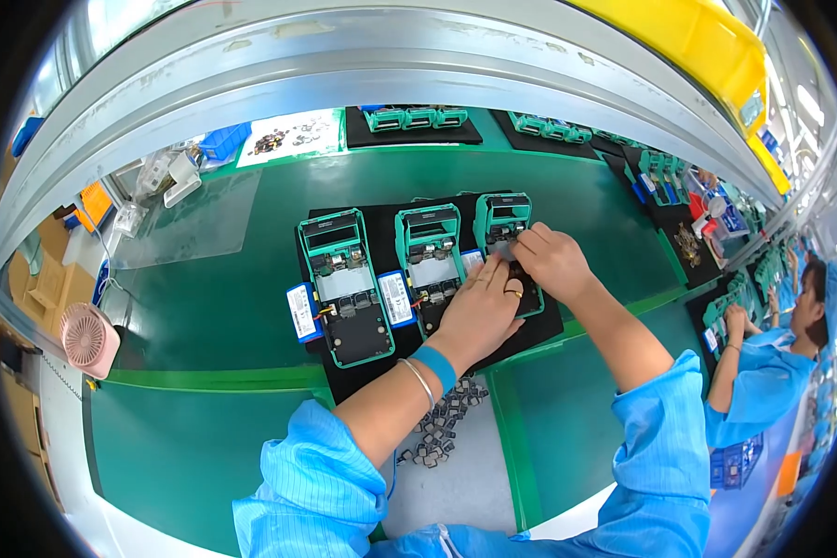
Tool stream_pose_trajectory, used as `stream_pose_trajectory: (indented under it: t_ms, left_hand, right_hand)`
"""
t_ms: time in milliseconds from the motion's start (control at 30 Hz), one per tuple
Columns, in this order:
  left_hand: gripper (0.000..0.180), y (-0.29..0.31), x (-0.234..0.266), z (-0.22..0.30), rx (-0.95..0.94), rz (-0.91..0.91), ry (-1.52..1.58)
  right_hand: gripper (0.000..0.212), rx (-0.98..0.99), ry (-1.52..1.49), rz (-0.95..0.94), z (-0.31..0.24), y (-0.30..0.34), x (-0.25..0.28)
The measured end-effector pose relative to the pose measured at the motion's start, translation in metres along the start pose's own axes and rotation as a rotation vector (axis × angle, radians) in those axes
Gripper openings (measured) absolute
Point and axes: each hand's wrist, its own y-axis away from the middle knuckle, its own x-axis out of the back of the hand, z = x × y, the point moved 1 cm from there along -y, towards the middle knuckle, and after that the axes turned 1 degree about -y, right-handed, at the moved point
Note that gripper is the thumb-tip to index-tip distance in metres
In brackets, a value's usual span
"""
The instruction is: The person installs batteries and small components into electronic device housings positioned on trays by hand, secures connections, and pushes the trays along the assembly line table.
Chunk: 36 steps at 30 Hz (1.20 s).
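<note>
Three green-framed electronic housings stand in a row on a black mat (344, 379): a left housing (346, 284), a middle housing (428, 251) and a right housing (502, 206). Both hands are at the right one. My left hand (479, 316), with a ring and a blue wristband, reaches over its lower part, fingers bent and pressed together. Close beside it my right hand (556, 264) pinches at the middle of the same housing; what the fingertips hold is hidden. Blue-and-white battery packs, such as one battery pack (303, 312) wired to the left housing, lie beside the frames.
Small metal-and-black parts (437, 432) lie heaped on a grey sheet in front of me. A pink fan (89, 339) stands at the left. More housings (414, 118) sit beyond the metal rail (391, 56). At the right a co-worker in a blue sleeve (763, 381) handles similar housings.
</note>
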Motion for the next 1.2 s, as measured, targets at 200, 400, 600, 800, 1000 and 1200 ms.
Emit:
stream_pose_trajectory:
  t_ms: [200, 400, 600, 800, 1000, 1200]
  left_hand:
    - [0.050, -0.004, 0.004, 0.006, -0.013, 0.006, 0.008]
    - [0.050, -0.010, 0.010, 0.008, -0.032, -0.002, 0.019]
    - [0.049, 0.000, 0.024, 0.001, -0.024, -0.100, -0.103]
    - [0.036, 0.048, 0.110, 0.002, -0.083, 0.018, 0.052]
    - [0.016, 0.149, 0.173, -0.049, 0.533, 0.267, -0.009]
    - [0.014, 0.169, 0.159, -0.049, 1.129, -0.126, 0.795]
  right_hand:
    - [0.013, -0.066, -0.027, -0.047, 0.011, -0.007, 0.016]
    - [0.011, -0.127, 0.024, -0.102, 0.016, -0.014, 0.012]
    - [0.018, -0.427, -0.159, -0.022, 0.000, -0.011, 0.009]
    - [0.023, -0.922, -0.477, -0.047, -0.009, 0.051, 0.021]
    - [0.033, -1.254, -0.874, -0.096, -0.014, 0.064, 0.015]
    - [0.045, -1.371, -0.784, -0.064, -0.024, 0.056, -0.016]
